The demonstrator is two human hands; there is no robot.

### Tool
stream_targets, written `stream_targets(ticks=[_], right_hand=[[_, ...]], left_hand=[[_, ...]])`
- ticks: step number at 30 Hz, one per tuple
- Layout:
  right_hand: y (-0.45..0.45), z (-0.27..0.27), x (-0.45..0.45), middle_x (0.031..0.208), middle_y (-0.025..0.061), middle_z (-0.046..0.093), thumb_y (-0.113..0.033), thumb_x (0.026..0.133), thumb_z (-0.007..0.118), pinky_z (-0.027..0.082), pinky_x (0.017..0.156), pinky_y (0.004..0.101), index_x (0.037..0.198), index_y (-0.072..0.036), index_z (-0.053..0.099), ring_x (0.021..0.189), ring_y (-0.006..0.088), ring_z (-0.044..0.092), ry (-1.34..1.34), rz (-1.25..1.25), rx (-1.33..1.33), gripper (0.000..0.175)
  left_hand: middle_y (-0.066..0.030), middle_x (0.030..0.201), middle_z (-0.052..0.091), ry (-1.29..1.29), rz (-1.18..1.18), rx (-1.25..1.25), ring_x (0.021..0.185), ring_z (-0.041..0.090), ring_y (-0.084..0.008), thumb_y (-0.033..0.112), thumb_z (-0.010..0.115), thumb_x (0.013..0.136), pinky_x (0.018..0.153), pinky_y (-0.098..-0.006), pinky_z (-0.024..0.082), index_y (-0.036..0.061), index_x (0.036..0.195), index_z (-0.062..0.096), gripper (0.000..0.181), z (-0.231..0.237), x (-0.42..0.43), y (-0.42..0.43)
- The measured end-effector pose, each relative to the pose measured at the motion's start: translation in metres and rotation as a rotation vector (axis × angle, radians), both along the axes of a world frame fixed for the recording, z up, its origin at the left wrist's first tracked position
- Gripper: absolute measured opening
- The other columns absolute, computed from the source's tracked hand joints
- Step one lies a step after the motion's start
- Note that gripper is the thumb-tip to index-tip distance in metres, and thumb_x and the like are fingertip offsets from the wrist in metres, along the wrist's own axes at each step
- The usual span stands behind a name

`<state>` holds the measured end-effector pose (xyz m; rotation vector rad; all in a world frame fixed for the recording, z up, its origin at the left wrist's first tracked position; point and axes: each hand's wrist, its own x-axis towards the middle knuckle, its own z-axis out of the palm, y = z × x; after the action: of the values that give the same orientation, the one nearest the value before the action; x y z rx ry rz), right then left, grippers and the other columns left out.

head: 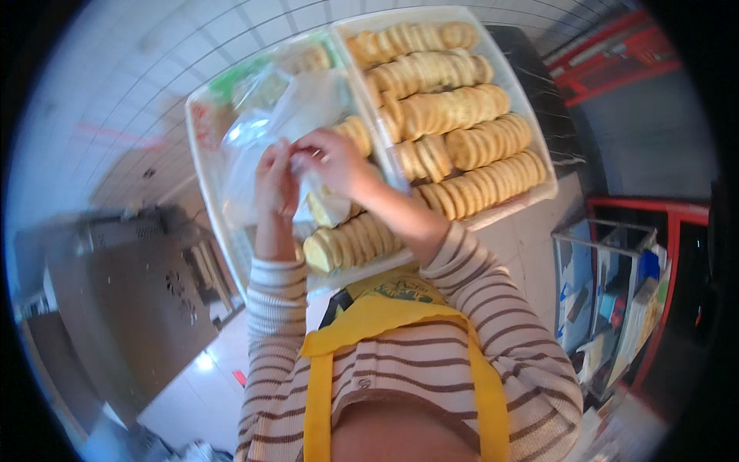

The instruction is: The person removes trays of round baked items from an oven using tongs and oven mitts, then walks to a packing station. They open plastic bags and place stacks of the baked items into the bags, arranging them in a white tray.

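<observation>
My left hand point(279, 182) and my right hand point(335, 159) meet over the left white plastic tray point(199, 147). Their fingertips pinch a crumpled edge of a thin clear plastic bag point(248, 167); blur hides the exact grip. A loose flap of film hangs under my right hand. Part of a row of round, flat golden pastries point(352, 242) lies in this tray, below my hands. More pastries point(356, 134) show just beyond my right hand. What lies under the film on the left is partly hidden.
The adjoining right white tray point(545, 187) holds several rows of round pastries point(456, 107). Beneath it is a dark marbled surface point(534, 81). A clear-sided rack point(603, 242) with packets stands at right, near a red frame point(672, 260). A brown cabinet point(133, 306) stands left.
</observation>
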<state>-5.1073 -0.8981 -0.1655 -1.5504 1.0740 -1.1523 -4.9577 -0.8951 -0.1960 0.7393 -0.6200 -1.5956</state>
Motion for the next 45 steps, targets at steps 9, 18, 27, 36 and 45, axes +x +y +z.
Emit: stream_targets(ticks=[9, 18, 27, 36, 45], right_hand=[[0.003, -0.002, 0.006, 0.086, 0.0017, 0.065, -0.006, 0.090, 0.062, 0.047, 0.076, 0.0225, 0.095, 0.000, 0.064, 0.081, 0.0083, 0.059, -0.562, 0.045, 0.403, 0.008], [0.005, -0.006, 0.023, 0.085, 0.0032, 0.063, -0.008, 0.094, 0.055, 0.050, 0.071, 0.0253, 0.095, -0.003, 0.059, 0.076, 0.0110, 0.060, -0.672, -0.024, 0.549, 0.006], [-0.025, -0.047, -0.041, 0.078, 0.0047, 0.050, -0.010, 0.090, 0.060, 0.049, 0.058, 0.0309, 0.102, -0.004, 0.048, 0.063, 0.0178, 0.052, -0.381, -0.219, 0.575, 0.018], [-0.046, 0.021, -0.006, 0.080, 0.0132, 0.067, -0.024, 0.078, 0.063, 0.049, 0.076, 0.0442, 0.101, -0.013, 0.065, 0.079, 0.0341, 0.064, 0.645, 0.158, -0.240, 0.025], [-0.118, -0.061, -0.112, 0.079, 0.0120, 0.065, -0.024, 0.087, 0.058, 0.047, 0.066, 0.0434, 0.092, -0.012, 0.058, 0.075, 0.0303, 0.064, 0.837, 0.395, -0.019, 0.013]], left_hand=[[-0.0024, 0.088, 0.064, 0.229, -0.016, 0.028, 0.082, 0.060, -0.0126, 0.022, 0.063, 0.093, 0.078, -0.0283, 0.048, 0.0086, 0.089, 0.061, 0.015, 0.022, 0.002, 0.016], [-0.0069, 0.098, 0.063, -0.087, 0.180, -0.079, 0.091, 0.061, -0.0169, 0.007, 0.058, 0.092, 0.081, -0.0322, 0.052, 0.0021, 0.099, 0.060, 0.009, -0.011, 0.020, 0.025], [0.0016, 0.068, 0.057, -0.139, 0.537, 0.096, 0.049, 0.045, -0.0035, 0.009, 0.054, 0.096, 0.042, -0.0185, 0.036, 0.0063, 0.083, 0.056, 0.013, 0.049, 0.182, 0.008], [-0.0095, 0.062, 0.058, -1.779, -0.140, -0.480, 0.058, 0.061, -0.0224, 0.005, 0.070, 0.079, 0.056, -0.0336, 0.049, 0.0083, 0.097, 0.065, 0.018, 0.111, 0.051, 0.003], [-0.0101, 0.109, 0.062, -0.341, 0.150, 0.237, 0.095, 0.063, -0.0186, 0.002, 0.055, 0.085, 0.077, -0.0349, 0.055, 0.0054, 0.133, 0.049, 0.048, 0.063, 0.166, 0.006]])
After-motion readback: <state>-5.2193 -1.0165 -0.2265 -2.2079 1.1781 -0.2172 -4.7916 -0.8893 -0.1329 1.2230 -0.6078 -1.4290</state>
